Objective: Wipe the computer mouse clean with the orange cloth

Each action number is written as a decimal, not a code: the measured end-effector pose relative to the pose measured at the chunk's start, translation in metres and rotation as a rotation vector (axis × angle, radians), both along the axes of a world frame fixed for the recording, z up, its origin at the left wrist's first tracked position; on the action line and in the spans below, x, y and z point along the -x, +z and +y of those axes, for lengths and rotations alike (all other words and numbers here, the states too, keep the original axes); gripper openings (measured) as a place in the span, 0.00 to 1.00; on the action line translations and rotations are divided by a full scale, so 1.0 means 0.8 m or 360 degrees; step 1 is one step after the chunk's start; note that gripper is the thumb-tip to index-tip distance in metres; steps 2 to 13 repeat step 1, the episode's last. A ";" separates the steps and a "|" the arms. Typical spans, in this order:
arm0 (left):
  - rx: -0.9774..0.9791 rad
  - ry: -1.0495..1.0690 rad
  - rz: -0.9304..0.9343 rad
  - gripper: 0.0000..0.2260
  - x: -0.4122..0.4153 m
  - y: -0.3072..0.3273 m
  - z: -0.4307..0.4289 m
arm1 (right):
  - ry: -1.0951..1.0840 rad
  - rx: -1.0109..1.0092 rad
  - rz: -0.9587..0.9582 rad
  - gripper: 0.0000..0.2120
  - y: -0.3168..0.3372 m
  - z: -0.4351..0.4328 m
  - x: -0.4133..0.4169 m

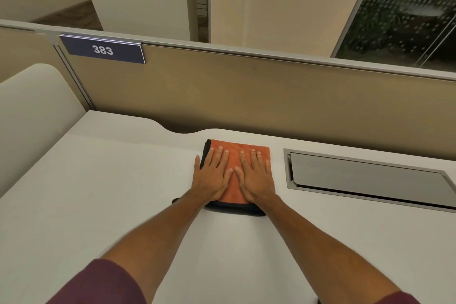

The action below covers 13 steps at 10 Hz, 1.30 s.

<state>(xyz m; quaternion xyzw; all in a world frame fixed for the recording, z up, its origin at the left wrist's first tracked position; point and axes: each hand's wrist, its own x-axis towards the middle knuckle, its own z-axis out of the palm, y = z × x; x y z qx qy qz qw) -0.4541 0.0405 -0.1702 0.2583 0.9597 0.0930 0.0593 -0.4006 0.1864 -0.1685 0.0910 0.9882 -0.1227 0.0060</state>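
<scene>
Both hands lie flat, fingers spread, on the folded orange cloth [234, 170] in the middle of the frame, on the white desk [111, 192]. The left hand [214, 175] and right hand [256, 176] press side by side, thumbs nearly touching, gripping nothing. A dark edge shows beneath the cloth, perhaps its underside. A grey cable hatch [365, 177] sits to the right; a sign [102, 49] reading 383 hangs at upper left.

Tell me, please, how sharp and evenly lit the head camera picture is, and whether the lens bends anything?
Head view: soft, even light, no glare; hands and orange cloth fairly sharp; forearms slightly smeared near the bottom; wide-angle lens bows the partition rail; the glass at upper right is blurred.
</scene>
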 end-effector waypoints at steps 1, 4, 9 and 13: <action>-0.0004 0.0005 0.0020 0.27 -0.004 0.013 0.000 | -0.0031 0.0119 0.0042 0.28 0.015 0.002 -0.006; -0.0004 0.0005 0.0020 0.27 -0.004 0.013 0.000 | -0.0031 0.0119 0.0042 0.28 0.015 0.002 -0.006; -0.0004 0.0005 0.0020 0.27 -0.004 0.013 0.000 | -0.0031 0.0119 0.0042 0.28 0.015 0.002 -0.006; -0.0004 0.0005 0.0020 0.27 -0.004 0.013 0.000 | -0.0031 0.0119 0.0042 0.28 0.015 0.002 -0.006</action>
